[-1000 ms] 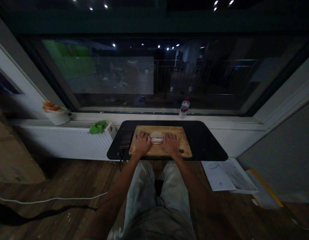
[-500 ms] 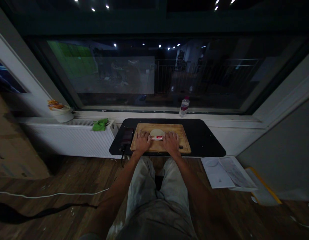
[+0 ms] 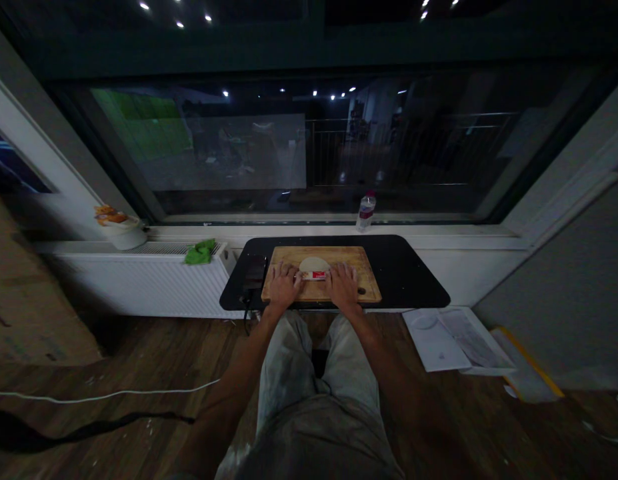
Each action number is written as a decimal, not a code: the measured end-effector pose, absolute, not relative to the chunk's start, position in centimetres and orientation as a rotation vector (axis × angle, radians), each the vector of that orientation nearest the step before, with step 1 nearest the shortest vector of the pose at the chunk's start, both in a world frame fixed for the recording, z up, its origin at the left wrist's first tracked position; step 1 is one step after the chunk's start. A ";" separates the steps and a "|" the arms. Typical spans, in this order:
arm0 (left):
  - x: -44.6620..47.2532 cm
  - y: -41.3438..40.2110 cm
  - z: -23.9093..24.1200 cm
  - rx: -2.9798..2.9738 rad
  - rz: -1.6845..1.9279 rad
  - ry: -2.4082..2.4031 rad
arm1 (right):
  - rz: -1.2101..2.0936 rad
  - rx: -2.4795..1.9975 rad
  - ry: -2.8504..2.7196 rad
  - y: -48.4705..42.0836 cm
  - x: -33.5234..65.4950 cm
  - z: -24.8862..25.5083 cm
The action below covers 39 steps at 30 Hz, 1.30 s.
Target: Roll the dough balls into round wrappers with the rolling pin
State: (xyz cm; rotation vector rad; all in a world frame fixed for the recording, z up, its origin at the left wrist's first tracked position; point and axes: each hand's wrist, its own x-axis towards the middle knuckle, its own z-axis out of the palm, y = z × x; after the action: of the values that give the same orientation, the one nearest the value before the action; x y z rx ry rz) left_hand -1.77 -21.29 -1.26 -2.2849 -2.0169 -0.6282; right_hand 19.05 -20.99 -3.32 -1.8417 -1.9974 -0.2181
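Observation:
A pale round of dough [image 3: 315,264] lies on a wooden cutting board [image 3: 333,253]. Across its near edge runs a tube with a red-and-white printed wrap [image 3: 313,275]. My left hand [image 3: 285,285] covers the tube's left end, fingers pointing forward and bent over it. At the right end, my right hand [image 3: 343,285] is placed the same way. White, flour-like dust shows on the fingers. The tube's ends are hidden under both hands.
The board sits on a small black table [image 3: 409,280]. A dark phone-like device [image 3: 255,270] with a cable is left of the board. On the sill stands a water bottle [image 3: 366,212]. A green cloth [image 3: 200,251] and a white tub [image 3: 126,233] rest on the radiator [image 3: 159,283].
The print on the tube looks slightly turned, with more of the wrap's left part showing. Both hands stay on its ends, and the camera view has shifted a little.

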 end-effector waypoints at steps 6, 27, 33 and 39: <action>-1.9 -21.7 -1.7 -2.268 -0.672 -2.013 | -0.237 -1.815 -1.986 -21.5 19.2 -3.8; -2.2 -19.1 -1.9 -2.303 -0.662 -2.001 | -0.099 -1.612 -2.329 -19.0 22.3 -1.6; -1.4 -16.7 -2.3 -2.110 -0.932 -2.041 | -0.052 -1.517 -2.358 -17.8 24.2 -2.4; 0.0 -17.3 -3.1 -2.263 -0.805 -2.106 | -0.150 -1.784 -2.093 -16.7 24.2 -3.0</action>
State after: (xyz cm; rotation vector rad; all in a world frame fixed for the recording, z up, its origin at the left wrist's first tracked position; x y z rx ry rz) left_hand 0.04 -17.28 -3.10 -2.2630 -2.1056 -0.8054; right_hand 24.24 -16.71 -3.00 -1.7839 -2.0934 -0.1505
